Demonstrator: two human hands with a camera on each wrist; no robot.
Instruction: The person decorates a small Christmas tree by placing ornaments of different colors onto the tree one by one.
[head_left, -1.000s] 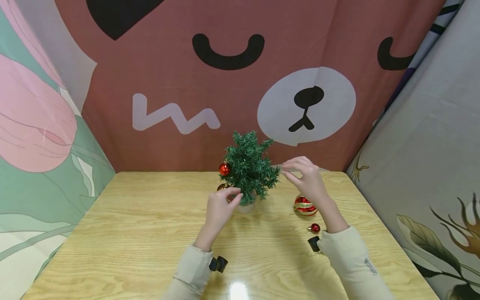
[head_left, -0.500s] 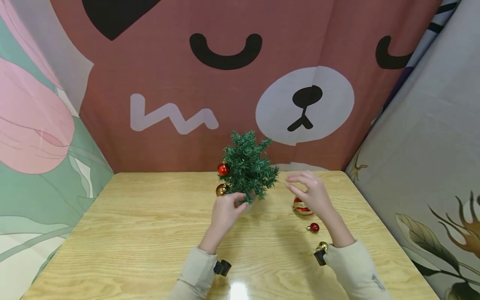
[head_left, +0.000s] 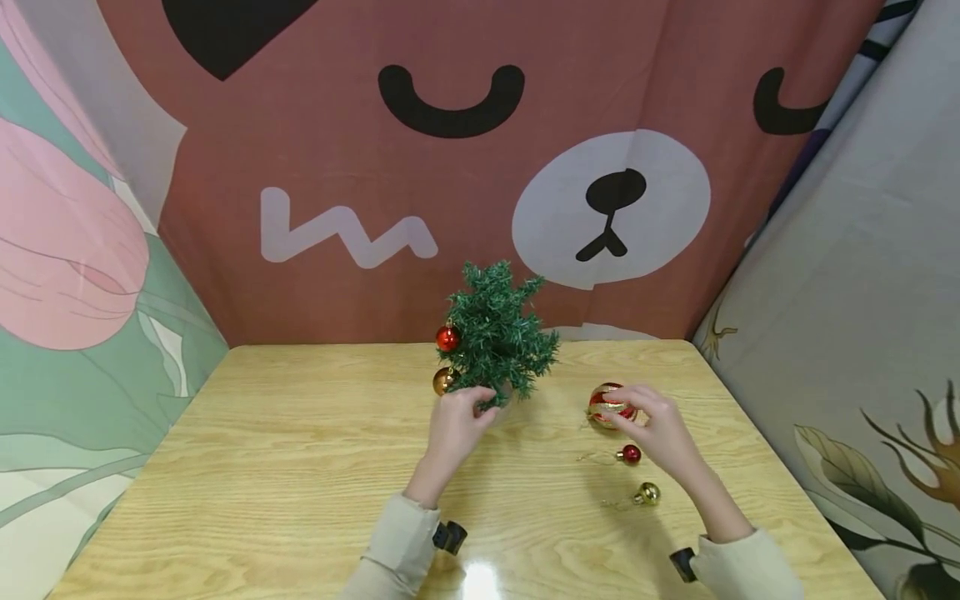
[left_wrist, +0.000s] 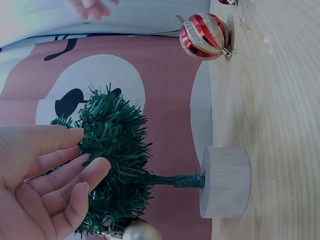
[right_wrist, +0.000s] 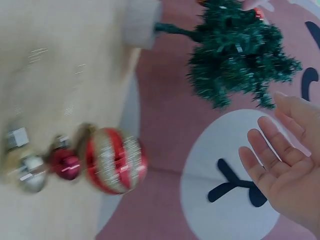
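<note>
A small green Christmas tree [head_left: 498, 333] stands upright on a round pale wooden base [left_wrist: 225, 182]. At its lower front is my left hand [head_left: 456, 425], fingertips right at a low branch; the fingers [left_wrist: 75, 185] are loosely bent, with nothing seen between them. On the tree's left side hang a red bauble [head_left: 447, 338] and a gold-brown bauble [head_left: 445, 381]. My right hand [head_left: 660, 429] is to the right, its fingers relaxed and holding nothing. In the head view it overlaps a large red-and-gold striped bauble [head_left: 600, 407] on the table.
Nearer on the wooden table [head_left: 262, 467] lie a small dark-red bauble [head_left: 631, 454] and a small gold bauble [head_left: 647, 493], each with a thin hanging loop. A reddish-brown cloth with a bear's face [head_left: 457, 208] hangs behind the table, with patterned curtains at both sides.
My right hand has drawn back from the tree's right side, down and to the right over the striped bauble. The left hand has shifted slightly right along the lower branches.
</note>
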